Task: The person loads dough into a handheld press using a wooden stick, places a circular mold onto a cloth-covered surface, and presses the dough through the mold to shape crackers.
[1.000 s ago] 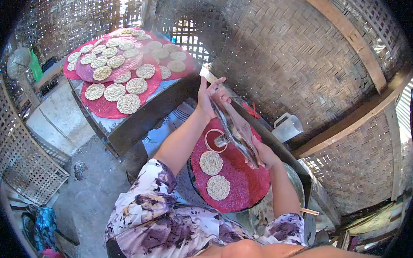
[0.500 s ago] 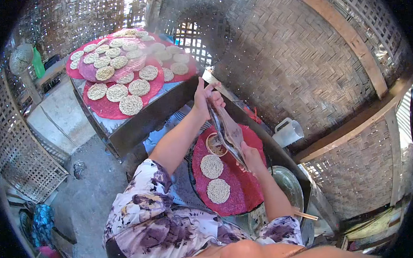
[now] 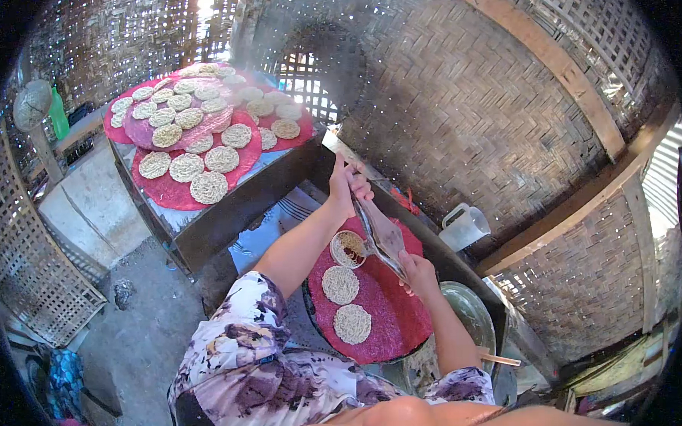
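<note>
Woven walls [image 3: 458, 116] surround a bench [image 3: 238, 198] at 10 o'clock, its pale discs [image 3: 208, 187] laid flat, apparently to dry. Towards 6 o'clock, a ring [image 3: 333, 250] on a pink mat [image 3: 391, 317] partly encloses strands, probably keeping them round. At 12, the left hand [image 3: 347, 186] curls around the upper end of a long tool [image 3: 385, 238], slanting from 11 to 5 o'clock beside the ring; its working end is unclear. At 4, the right hand [image 3: 418, 274] closes around the lower end, seemingly for steadiness or pressure.
</note>
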Demonstrator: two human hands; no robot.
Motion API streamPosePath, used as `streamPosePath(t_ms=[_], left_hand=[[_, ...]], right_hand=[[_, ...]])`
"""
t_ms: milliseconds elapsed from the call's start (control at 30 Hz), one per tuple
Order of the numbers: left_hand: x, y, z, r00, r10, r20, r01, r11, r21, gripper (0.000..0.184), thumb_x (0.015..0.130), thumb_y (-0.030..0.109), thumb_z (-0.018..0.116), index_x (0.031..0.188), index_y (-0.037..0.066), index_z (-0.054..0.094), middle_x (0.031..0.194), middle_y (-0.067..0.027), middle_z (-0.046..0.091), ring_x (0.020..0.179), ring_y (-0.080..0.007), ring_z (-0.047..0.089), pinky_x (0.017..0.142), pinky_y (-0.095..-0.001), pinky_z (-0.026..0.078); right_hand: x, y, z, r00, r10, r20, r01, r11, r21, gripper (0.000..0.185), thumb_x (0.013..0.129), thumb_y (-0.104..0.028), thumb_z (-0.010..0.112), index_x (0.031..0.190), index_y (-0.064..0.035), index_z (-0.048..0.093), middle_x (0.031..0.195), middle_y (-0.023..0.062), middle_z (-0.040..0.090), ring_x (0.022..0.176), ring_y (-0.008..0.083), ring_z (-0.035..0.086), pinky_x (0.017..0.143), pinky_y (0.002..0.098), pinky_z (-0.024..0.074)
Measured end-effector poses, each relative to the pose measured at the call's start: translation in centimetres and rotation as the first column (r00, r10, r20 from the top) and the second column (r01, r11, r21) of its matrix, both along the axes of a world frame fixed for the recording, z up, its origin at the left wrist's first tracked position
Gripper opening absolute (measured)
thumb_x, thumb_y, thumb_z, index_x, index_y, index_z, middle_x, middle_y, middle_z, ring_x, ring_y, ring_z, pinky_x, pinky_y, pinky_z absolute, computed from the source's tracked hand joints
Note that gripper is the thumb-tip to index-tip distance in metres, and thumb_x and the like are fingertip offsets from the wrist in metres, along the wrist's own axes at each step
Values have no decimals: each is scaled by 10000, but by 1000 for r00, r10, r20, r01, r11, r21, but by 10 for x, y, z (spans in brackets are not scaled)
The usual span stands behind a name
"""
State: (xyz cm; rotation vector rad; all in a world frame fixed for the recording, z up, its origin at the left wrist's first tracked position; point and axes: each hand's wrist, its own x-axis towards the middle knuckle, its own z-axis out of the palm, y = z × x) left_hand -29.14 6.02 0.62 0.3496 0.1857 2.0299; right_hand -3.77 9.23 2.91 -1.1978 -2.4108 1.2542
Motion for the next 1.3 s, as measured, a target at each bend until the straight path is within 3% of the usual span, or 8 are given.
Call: streamPosePath(t_ms=[267, 467, 700, 800, 933, 1100, 1200, 1300], left_hand=[[11, -15, 24, 989, -144, -44, 141, 987, -73, 622, 835, 657, 248, 969, 137, 561, 762, -93, 595, 674, -234, 569, 669, -395, 451], [19, 52, -109, 471, -364, -804, -247, 820, -516, 533, 925, 456, 178, 1256, 135, 445, 1039, -64, 597, 909, -188, 559, 858, -353, 409], [15, 42, -130, 518, -432, -738, -131, 813, -568, 595, 893, 531, 198, 1216, 134, 503, 1106, -220, 548, 998, -298, 538, 908, -402, 373], [20, 11, -105, 251, -565, -786, -537, 595, -598, 661, 855, 607, 230, 1162, 119, 552, 1109, -222, 536, 1023, -333, 503, 907, -430, 360], [57, -73, -12, -65, -700, -711, -855, 407, -322, 683, 821, 617, 323, 1150, 64, 555, 1176, -169, 501, 1132, -329, 409, 926, -450, 335], [87, -105, 23, -621, -181, -762, -694, 579, 428, 495, 689, 396, 604, 1019, 28, 603, 1107, -172, 537, 1108, -325, 442, 852, -474, 382], [136, -95, 46, -507, 34, -861, -606, 697, 384, 338, 640, 274, 628, 895, 55, 596, 933, -190, 589, 882, -346, 563, 772, -456, 429], [171, -120, 64, -502, 67, -862, -592, 700, 400, 210, 633, 240, 613, 757, 74, 582, 743, -164, 603, 743, -359, 584, 731, -460, 431]], right_hand=[[7, -13, 14, 996, -6, -92, -5, 993, -122, 487, 881, -487, 390, 704, -52, 516, 515, 46, 502, 362, 115, 443, 315, 250, 334], [6, -13, 12, 983, -18, -183, -1, 995, -100, 472, 884, -472, 403, 711, -46, 511, 518, 46, 498, 368, 117, 445, 326, 250, 339], [5, -18, 2, 965, -27, -260, 15, 999, -46, 467, 886, -463, 410, 718, -41, 519, 502, 45, 495, 351, 119, 438, 319, 253, 338], [11, -20, -2, 939, -93, -330, 69, 994, -81, 454, 890, -449, 416, 739, -36, 527, 494, 45, 493, 342, 119, 432, 313, 253, 334], [30, -30, 9, 913, -145, -381, 124, 989, -79, 429, 897, -429, 421, 786, -31, 536, 501, 42, 498, 338, 118, 429, 311, 248, 332], [53, -58, 18, 859, -184, -479, 120, 980, -160, 451, 906, -447, 387, 795, -33, 528, 512, 46, 503, 337, 118, 434, 307, 249, 319], [61, -104, 33, 861, -135, -490, 44, 980, -194, 464, 918, -421, 351, 754, -16, 506, 493, 73, 496, 348, 212, 462, 353, 319, 382], [88, -81, 21, 972, 145, -186, -7, 806, 592, 438, 913, -381, 368, 802, 18, 510, 542, 124, 512, 473, 357, 507, 514, 420, 440]])
